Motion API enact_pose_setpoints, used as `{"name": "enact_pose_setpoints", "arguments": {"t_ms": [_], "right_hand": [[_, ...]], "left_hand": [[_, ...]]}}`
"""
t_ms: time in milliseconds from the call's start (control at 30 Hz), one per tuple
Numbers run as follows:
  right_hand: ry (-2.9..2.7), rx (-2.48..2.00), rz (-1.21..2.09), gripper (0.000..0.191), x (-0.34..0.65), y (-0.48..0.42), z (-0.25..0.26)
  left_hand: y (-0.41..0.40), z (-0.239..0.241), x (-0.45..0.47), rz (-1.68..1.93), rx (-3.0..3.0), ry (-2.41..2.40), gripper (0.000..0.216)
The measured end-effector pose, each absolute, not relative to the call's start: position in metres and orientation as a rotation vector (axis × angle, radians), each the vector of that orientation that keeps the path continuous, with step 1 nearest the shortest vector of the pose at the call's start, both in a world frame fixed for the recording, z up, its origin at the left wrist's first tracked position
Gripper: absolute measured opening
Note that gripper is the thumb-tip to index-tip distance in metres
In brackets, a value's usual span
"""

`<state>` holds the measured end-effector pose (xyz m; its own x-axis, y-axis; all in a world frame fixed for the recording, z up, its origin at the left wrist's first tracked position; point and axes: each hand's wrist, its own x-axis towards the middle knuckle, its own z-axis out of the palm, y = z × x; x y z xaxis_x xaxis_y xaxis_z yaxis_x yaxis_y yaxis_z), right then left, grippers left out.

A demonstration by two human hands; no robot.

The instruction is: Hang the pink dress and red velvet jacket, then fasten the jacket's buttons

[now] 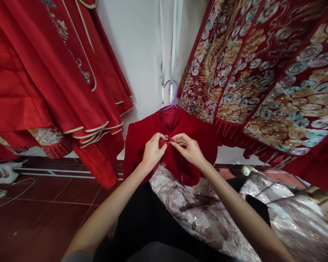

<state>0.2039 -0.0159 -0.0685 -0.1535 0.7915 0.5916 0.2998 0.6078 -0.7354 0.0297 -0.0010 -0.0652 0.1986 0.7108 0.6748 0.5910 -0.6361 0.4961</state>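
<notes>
A short dark-red jacket (142, 134) hangs in front of me on a purple hanger (175, 98). At its front opening, just below the neckline, my left hand (154, 148) and my right hand (188, 147) come together. Each hand pinches one side of a small ornate clasp (166, 138) between thumb and fingers. The fingertips partly cover the clasp, so I cannot tell whether its halves are joined. Farther down the front sits another ornament (163, 165).
Plain red garments with pale piping (98, 91) hang at left. Embroidered, fringed red garments (251, 83) hang at right. A shiny pale patterned fabric (188, 211) lies across below the jacket. A white rack rail (68, 173) runs low over the dark-red tiled floor (43, 218).
</notes>
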Motion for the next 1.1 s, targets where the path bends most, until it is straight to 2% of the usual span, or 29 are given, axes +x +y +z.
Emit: {"name": "enact_pose_setpoints", "arguments": {"t_ms": [267, 533, 733, 1100], "right_hand": [[-1.663, -0.934, 0.532, 0.019, 0.198, -0.019, -0.068], [-1.727, -0.960, 0.489, 0.017, 0.200, -0.018, -0.063], [-1.769, -0.990, 0.352, 0.015, 0.199, -0.017, -0.061], [-1.704, -0.943, 0.563, 0.022, 0.207, -0.007, -0.062]], "left_hand": [[-0.002, -0.071, 0.030, 1.405, 2.130, 1.313, 0.014], [0.002, -0.066, 0.027, 1.341, 2.151, 1.213, 0.019], [-0.001, -0.060, 0.028, 1.321, 2.347, 1.168, 0.015], [-0.008, -0.048, 0.029, 1.191, 2.431, 1.130, 0.007]]}}
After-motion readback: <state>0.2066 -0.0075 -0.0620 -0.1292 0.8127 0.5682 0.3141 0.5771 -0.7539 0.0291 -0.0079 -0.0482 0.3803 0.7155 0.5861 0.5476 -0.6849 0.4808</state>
